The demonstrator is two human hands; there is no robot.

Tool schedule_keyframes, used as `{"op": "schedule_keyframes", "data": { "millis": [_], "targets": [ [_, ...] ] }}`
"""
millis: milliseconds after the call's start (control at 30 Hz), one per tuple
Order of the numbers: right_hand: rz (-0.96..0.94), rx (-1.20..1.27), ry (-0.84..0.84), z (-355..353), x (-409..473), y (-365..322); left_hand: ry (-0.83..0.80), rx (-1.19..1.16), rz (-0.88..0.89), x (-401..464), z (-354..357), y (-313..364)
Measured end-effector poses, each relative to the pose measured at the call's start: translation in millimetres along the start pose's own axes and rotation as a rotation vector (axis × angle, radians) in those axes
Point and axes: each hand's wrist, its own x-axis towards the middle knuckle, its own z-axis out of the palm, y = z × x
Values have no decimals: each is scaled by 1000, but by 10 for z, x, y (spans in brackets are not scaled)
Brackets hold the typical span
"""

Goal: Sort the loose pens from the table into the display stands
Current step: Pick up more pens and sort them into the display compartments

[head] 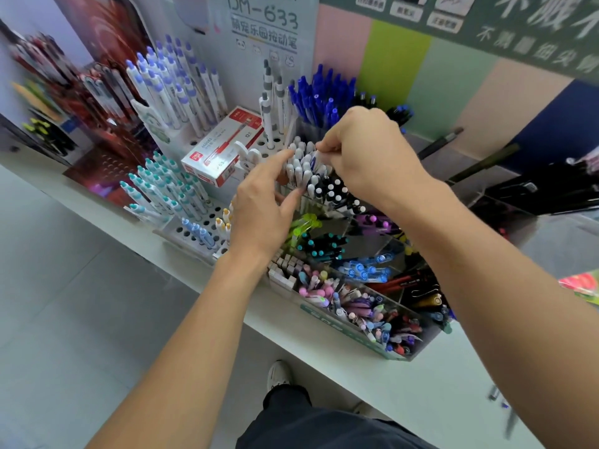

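Observation:
A clear tiered display stand stands on the white table, its compartments full of pens. At its top, a bunch of white-capped pens stands upright beside black pens with white tips. My right hand reaches over this bunch and pinches the top of a white pen with a blue mark among them. My left hand is on the left side of the bunch, index finger and thumb stretched out and touching the white pens.
A white perforated stand on the left holds teal, purple and grey pens. A red and white pen box lies on it. Dark blue pens stand behind. The table's front edge runs diagonally. Blurred loose pens lie at right.

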Motion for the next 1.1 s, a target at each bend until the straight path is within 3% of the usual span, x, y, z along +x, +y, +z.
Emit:
{"op": "schedule_keyframes", "data": {
  "millis": [167,300,433,567,767,900,1100],
  "targets": [
    [-25,-62,-220,14,-57,-34,-22,12,17,38,7,-41],
    [-2,-89,-299,-25,-136,-16,-57,8,-35,27,-13,-41],
    [34,-75,-47,16,-266,28,-27,0,-78,16,40,-19],
    [123,-108,-52,169,-262,-2,-53,-17,-62,73,18,-45],
    [69,214,16,81,-175,128,-19,-45,-43,66,-55,-55],
    [121,60,171,243,-112,88,-84,40,-67,5,9,3],
    [46,320,62,-2,-205,193,-24,88,-2,-35,17,-2]
  ]
}}
